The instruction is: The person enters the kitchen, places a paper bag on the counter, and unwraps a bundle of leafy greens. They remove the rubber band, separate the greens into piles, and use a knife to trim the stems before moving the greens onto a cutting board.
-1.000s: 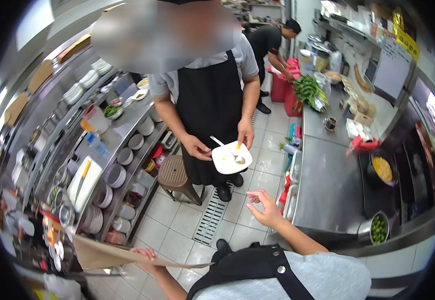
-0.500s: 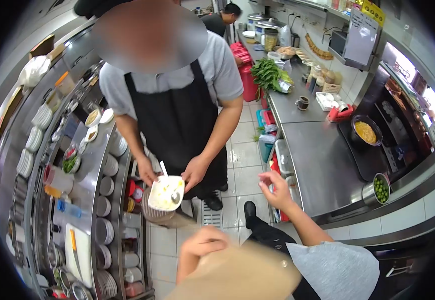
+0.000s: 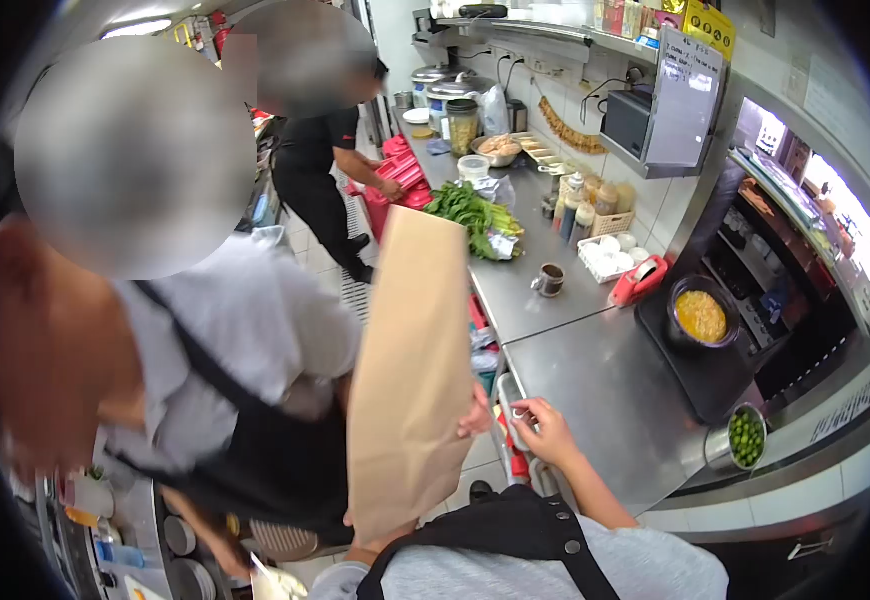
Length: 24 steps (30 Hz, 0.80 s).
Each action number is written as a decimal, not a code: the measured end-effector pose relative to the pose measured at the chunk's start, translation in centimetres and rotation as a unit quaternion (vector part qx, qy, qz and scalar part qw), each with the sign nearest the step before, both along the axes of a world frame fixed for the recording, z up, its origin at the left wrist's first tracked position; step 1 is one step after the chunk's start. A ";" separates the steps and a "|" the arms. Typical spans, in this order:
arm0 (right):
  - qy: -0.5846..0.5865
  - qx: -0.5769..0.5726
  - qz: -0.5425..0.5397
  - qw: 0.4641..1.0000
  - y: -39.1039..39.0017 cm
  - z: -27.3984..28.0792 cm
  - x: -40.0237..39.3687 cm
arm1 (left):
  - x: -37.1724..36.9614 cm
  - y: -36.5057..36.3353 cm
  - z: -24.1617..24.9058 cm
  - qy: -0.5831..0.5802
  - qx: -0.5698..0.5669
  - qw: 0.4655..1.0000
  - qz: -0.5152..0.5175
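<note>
A tall brown paper bag point(image 3: 410, 380) stands upright in front of me, its folds still visible. My left hand point(image 3: 475, 413) grips it from behind, with only the fingers showing at the bag's right edge; the rest of the hand is hidden. To the right, my right hand point(image 3: 547, 432) hovers near the edge of the steel counter point(image 3: 595, 390). Its fingers are loosely bent, with a gap to the thumb and nothing visible between them.
A co-worker in a black apron point(image 3: 285, 460) stands close on my left, a white bowl point(image 3: 280, 582) held low. Another person point(image 3: 315, 170) is farther back by a red bin point(image 3: 395, 180). Leafy greens point(image 3: 480, 220), a metal cup point(image 3: 548, 281) and a pot of limes point(image 3: 740, 440) sit along the counter.
The paper bag has risen from low in front of me to upright. My view has turned left, and the near co-worker has come closer on the left with the bowl lower.
</note>
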State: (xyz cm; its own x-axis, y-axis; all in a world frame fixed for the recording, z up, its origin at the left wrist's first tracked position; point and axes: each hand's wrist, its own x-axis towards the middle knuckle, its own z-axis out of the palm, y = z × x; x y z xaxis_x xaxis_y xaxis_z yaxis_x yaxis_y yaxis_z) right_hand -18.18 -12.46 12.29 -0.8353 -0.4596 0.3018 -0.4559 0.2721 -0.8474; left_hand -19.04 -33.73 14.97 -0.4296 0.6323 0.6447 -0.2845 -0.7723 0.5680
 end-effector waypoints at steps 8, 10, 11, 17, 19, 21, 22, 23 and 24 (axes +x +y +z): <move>-0.082 -0.007 -0.002 0.997 -1.3 -2.6 -5.2 | -12.6 -8.2 -2.2 -0.005 0.091 0.991 0.093; -0.127 -0.009 0.004 0.992 -2.6 -3.6 -5.8 | -14.2 -11.5 -2.2 -0.011 0.081 0.987 0.135; -0.138 -0.002 0.022 0.990 -3.5 -3.9 -6.1 | -15.2 -13.3 -2.9 -0.020 0.073 0.986 0.145; -0.175 0.006 0.084 0.981 -11.8 -3.8 -12.6 | -19.3 -23.7 -6.9 -0.068 0.043 0.977 0.195; -0.146 0.019 0.124 0.981 -15.4 -4.5 -16.1 | -20.5 -27.2 -7.7 -0.083 0.035 0.974 0.207; -0.141 0.044 0.128 0.981 -19.4 -5.2 -20.1 | -21.5 -30.1 -8.1 -0.093 0.023 0.981 0.167; -0.119 0.051 0.133 0.983 -21.3 -5.8 -22.3 | -22.1 -31.9 -8.5 -0.095 0.016 0.982 0.165; -0.099 0.060 0.136 0.984 -23.0 -6.0 -24.3 | -22.8 -33.4 -9.3 -0.133 -0.017 0.981 0.142; -0.085 0.082 0.135 0.984 -24.8 -5.6 -26.2 | -23.4 -34.9 -9.9 -0.177 -0.049 0.976 0.117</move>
State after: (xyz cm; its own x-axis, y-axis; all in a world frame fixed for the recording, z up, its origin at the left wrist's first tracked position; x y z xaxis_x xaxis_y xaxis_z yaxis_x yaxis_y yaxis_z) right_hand -44.42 -37.23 6.74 -0.7086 -0.7021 0.0706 -0.3852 0.3010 -0.8723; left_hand -42.41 -68.60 5.06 -0.7547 0.5408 0.3713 -0.2980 -0.7869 0.5404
